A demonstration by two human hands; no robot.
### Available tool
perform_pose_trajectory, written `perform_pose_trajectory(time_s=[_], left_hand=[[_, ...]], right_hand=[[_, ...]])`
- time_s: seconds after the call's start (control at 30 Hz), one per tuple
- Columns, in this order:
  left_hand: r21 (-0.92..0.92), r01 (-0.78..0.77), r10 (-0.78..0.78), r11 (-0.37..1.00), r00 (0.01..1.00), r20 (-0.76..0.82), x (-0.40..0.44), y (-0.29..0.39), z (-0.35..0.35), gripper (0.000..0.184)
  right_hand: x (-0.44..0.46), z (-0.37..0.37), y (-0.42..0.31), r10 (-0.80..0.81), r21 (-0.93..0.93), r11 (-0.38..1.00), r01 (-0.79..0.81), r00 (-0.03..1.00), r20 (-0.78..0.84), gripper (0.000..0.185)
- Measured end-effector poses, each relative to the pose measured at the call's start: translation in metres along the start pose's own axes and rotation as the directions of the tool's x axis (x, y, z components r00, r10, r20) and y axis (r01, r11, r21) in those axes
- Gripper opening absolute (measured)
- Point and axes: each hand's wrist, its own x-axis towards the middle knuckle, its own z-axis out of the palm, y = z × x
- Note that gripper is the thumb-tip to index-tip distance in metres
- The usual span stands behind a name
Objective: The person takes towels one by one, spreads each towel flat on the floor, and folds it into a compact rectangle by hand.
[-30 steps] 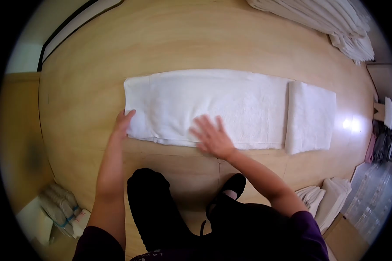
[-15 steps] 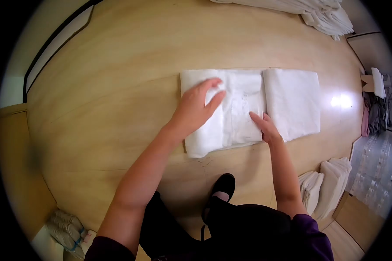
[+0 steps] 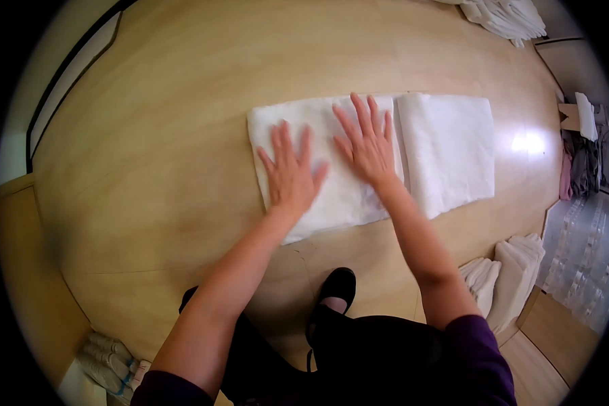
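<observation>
Left hand (image 3: 292, 181): the fingers are spread wide and lie over the white cloth (image 3: 335, 206); they are a bit blurred and hold nothing.
Right hand (image 3: 372, 159): the fingers are spread too, palm down, over the same cloth near its right edge; I cannot tell how hard they press, if at all.
White cloth: right under both sets of fingers, flat on the pale wood (image 3: 162, 142), with its near edge on the wrist side.
Folded cloth (image 3: 453, 152): just to the right of the right fingers – a white, neat pad; I cannot tell if the two are joined underneath.
Feel: it looks soft, thick and fluffy, like a towel, so it should be light to lift and floppy. It should not break or be slippery to hold, but loose layers could slide apart.
Good place to hold: the near edge on the wrist side, or the left edge just outside the left fingers – thumb on top, fingers tucked under every layer. Pinching only the top layer could pull it crooked.
More white cloth (image 3: 517, 277): a folded pile, well away from the right fingers, toward the person.
</observation>
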Motion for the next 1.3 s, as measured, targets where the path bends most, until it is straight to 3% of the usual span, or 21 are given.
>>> perform_pose_trajectory(time_s=[0.07, 0.17, 0.2, 0.3, 0.33, 0.37, 0.4, 0.47, 0.5, 0.53, 0.63, 0.7, 0.8, 0.83, 0.93, 0.97, 1.07, 1.17, 1.2, 1.27, 1.3], left_hand=[[-0.125, -0.262, 0.282, 0.957, 0.942, 0.181, -0.042, 0.016, -0.004, 0.06], [-0.098, -0.441, 0.449, 0.892, 0.84, 0.303, -0.049, -0.035, -0.005, 0.056], [0.1, -0.517, 0.475, 0.85, 0.834, 0.281, -0.037, -0.061, -0.003, 0.05], [0.319, -0.177, 0.17, 0.931, 0.984, 0.05, 0.008, -0.143, -0.02, 0.041], [0.427, -0.008, 0.057, 0.904, 0.993, -0.101, 0.019, -0.16, -0.035, 0.037], [0.511, 0.168, -0.034, 0.843, 0.965, -0.261, 0.024, -0.172, -0.05, 0.034], [0.238, 0.224, -0.181, 0.945, 0.965, -0.189, 0.021, -0.173, -0.056, 0.032], [-0.325, 0.36, -0.368, 0.874, 0.929, 0.038, 0.019, -0.158, -0.062, 0.028], [-0.45, 0.419, -0.355, 0.789, 0.908, 0.223, 0.01, -0.138, -0.058, 0.033], [-0.494, 0.412, -0.324, 0.766, 0.911, 0.257, -0.002, -0.124, -0.041, 0.037], [-0.724, 0.461, -0.288, 0.512, 0.887, 0.361, -0.01, -0.119, -0.031, 0.046], [-0.809, 0.573, -0.223, 0.128, 0.812, 0.54, -0.009, -0.109, -0.051, 0.054], [-0.881, 0.461, -0.177, -0.105, 0.863, 0.473, -0.014, -0.087, -0.062, 0.055], [-0.862, 0.502, -0.241, 0.077, 0.848, 0.472, -0.017, -0.097, -0.042, 0.053], [-0.776, 0.593, -0.31, 0.214, 0.795, 0.522, -0.019, -0.092, -0.022, 0.05], [-0.536, 0.589, -0.368, 0.604, 0.803, 0.468, -0.011, -0.09, -0.036, 0.045], [-0.324, 0.383, -0.35, 0.865, 0.924, 0.157, 0.007, -0.094, -0.065, 0.038], [-0.938, 0.173, -0.28, 0.299, 0.956, 0.087, 0.05, -0.114, -0.089, 0.033], [-0.967, 0.234, -0.287, 0.099, 0.937, 0.198, 0.057, -0.12, -0.085, 0.033], [-0.897, 0.325, -0.214, -0.3, 0.893, 0.395, 0.074, -0.134, -0.053, 0.033], [-0.854, 0.446, -0.263, -0.269, 0.819, 0.51, 0.075, -0.141, -0.04, 0.035]], right_hand=[[0.024, 0.014, 0.021, 0.014, 0.008, 1.0, -0.015, 0.997, 0.082, 0.054], [0.06, 0.015, 0.039, 0.071, 0.273, 0.956, -0.109, 0.987, 0.146, 0.051], [0.067, 0.008, 0.049, 0.038, 0.421, 0.902, -0.099, 0.988, 0.15, 0.05], [0.061, -0.051, 0.061, -0.05, 0.673, 0.737, 0.059, 0.998, -0.032, 0.045], [0.049, -0.077, 0.065, 0.024, 0.641, 0.767, 0.02, 0.998, -0.061, 0.044], [0.034, -0.076, 0.093, 0.006, 0.346, 0.937, 0.052, 0.987, -0.163, 0.044], [0.011, -0.078, 0.113, 0.103, 0.24, 0.968, -0.07, 0.987, -0.126, 0.045], [-0.045, -0.057, 0.155, 0.265, 0.233, 0.928, -0.29, 0.955, 0.133, 0.048], [-0.054, -0.063, 0.148, 0.384, 0.355, 0.72, -0.596, 0.769, 0.511, 0.043], [-0.062, -0.063, 0.126, 0.306, 0.575, 0.53, -0.623, 0.773, 0.555, 0.039], [-0.069, -0.069, 0.098, 0.299, 0.514, 0.552, -0.657, 0.731, 0.613, 0.036], [-0.076, -0.078, 0.092, 0.336, 0.569, 0.486, -0.663, 0.743, 0.579, 0.035], [-0.093, -0.094, 0.087, 0.423, 0.66, 0.362, -0.658, 0.748, 0.512, 0.031], [-0.112, -0.074, 0.106, 0.459, 0.669, 0.373, -0.643, 0.754, 0.469, 0.03], [-0.128, -0.038, 0.112, 0.613, 0.643, 0.278, -0.713, 0.647, 0.453, 0.027], [-0.127, -0.033, 0.105, 0.684, 0.684, 0.339, -0.645, 0.669, 0.291, 0.029], [-0.146, -0.03, 0.074, 0.88, 0.799, -0.019, -0.601, 0.369, 0.299, 0.033], [-0.176, -0.04, 0.038, 0.631, 0.707, -0.311, -0.635, 0.418, 0.654, 0.044], [-0.18, -0.041, 0.029, 0.509, 0.652, -0.384, -0.653, 0.439, 0.74, 0.048], [-0.177, -0.048, 0.011, 0.485, 0.741, -0.392, -0.546, 0.562, 0.67, 0.057], [-0.159, -0.06, 0.001, 0.575, 0.782, -0.391, -0.485, 0.534, 0.62, 0.06]])
